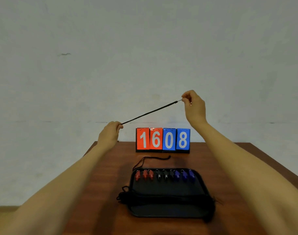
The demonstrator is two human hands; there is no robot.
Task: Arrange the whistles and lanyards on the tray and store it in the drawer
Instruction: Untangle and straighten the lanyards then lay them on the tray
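Left hand (110,133) and right hand (193,104) pinch a taut lanyard (150,113) between them.

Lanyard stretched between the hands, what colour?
Black; the lanyard shows best in the head view.

One wide-angle camera, worn on the person's head, faces forward and slightly down along a wooden table (102,223) toward a pale wall (145,48). The black tray (161,185) lies close below; the scoreboard (162,140) stands farther off, centred.
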